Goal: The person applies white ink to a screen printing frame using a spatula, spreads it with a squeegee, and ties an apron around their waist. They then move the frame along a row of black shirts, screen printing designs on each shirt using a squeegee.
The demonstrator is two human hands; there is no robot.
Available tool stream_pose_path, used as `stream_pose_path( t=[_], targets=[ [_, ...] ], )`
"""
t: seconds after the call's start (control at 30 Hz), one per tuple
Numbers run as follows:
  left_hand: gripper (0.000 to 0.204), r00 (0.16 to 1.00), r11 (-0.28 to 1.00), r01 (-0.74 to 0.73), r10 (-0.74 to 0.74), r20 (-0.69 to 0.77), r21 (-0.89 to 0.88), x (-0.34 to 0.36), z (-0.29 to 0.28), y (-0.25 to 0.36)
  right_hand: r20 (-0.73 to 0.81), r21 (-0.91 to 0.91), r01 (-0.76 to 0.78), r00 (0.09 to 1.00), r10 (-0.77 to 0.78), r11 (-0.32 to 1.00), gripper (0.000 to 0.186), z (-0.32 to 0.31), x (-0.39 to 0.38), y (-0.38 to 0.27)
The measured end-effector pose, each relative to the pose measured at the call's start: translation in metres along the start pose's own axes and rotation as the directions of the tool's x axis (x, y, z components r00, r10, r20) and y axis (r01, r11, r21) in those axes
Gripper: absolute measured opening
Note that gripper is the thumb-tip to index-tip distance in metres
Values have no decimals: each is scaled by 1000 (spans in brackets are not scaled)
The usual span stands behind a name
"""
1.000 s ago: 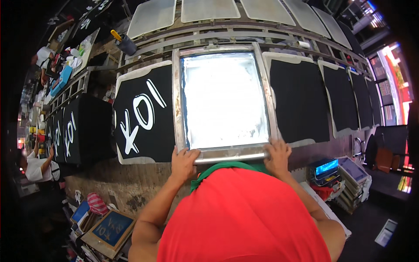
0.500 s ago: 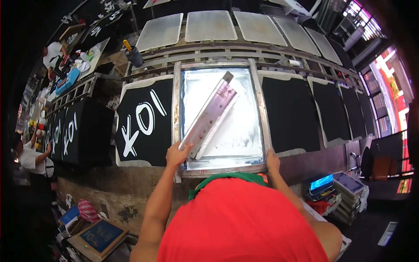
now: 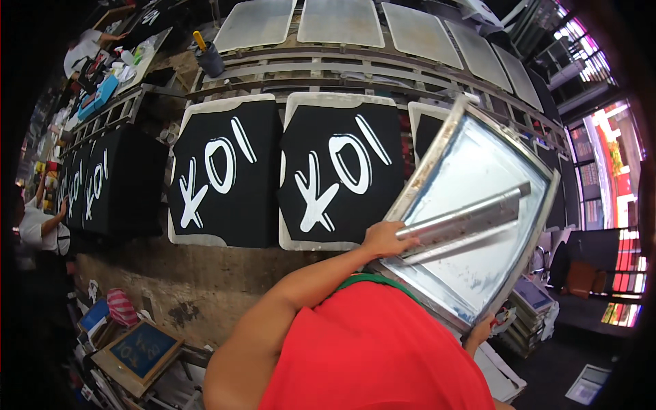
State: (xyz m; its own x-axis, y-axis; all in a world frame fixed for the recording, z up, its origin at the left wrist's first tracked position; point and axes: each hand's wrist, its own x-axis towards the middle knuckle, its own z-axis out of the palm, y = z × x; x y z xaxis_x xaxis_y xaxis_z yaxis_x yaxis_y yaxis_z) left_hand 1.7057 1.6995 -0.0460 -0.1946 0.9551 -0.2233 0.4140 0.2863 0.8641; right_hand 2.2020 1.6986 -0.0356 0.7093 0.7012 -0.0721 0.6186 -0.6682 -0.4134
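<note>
My left hand (image 3: 389, 240) is closed on the left side of a screen printing frame (image 3: 418, 179), its thumb at the end of a metal squeegee (image 3: 471, 220). The squeegee lies slantwise across the mesh, which is smeared with white ink. My right hand (image 3: 481, 331) grips the frame's near right corner; its fingers are partly hidden. Turned askew, the frame hangs raised at the right, covering most of another black shirt (image 3: 426, 130). To its left, a black shirt (image 3: 365, 205) with white lettering lies flat on a pale board, beside a similarly printed shirt (image 3: 217, 201).
Beyond a metal rail (image 3: 328, 67) stands a row of bare pale boards (image 3: 340, 24). A dark pot (image 3: 210, 63) with a yellow-handled tool sits by the rail. Stacked frames (image 3: 526, 314) are at lower right. Co-workers (image 3: 44, 229) stand at far left.
Both hands have lifted the frame off its board and swung it to the right, squeegee still on it. A freshly printed shirt now shows where the frame lay.
</note>
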Motion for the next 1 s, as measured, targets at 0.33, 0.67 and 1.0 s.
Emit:
stream_pose_path(
  t=[0.33, 0.67, 1.0],
  targets=[
    [73, 984, 982, 160, -150, -98, 100, 65, 61, 30, 248, -187, 178, 960, -129, 966, 91, 78, 170, -74],
    [66, 737, 837, 544, -505, -449, -48, 81, 142, 70, 500, -69, 453, 786, -362, 889, 89, 183, 290, -160],
    [80, 687, 807, 567, -572, -447, -162, 76, 161, 68, 555, 3, 508, 716, -424, 861, 89, 191, 301, -169]
  ],
)
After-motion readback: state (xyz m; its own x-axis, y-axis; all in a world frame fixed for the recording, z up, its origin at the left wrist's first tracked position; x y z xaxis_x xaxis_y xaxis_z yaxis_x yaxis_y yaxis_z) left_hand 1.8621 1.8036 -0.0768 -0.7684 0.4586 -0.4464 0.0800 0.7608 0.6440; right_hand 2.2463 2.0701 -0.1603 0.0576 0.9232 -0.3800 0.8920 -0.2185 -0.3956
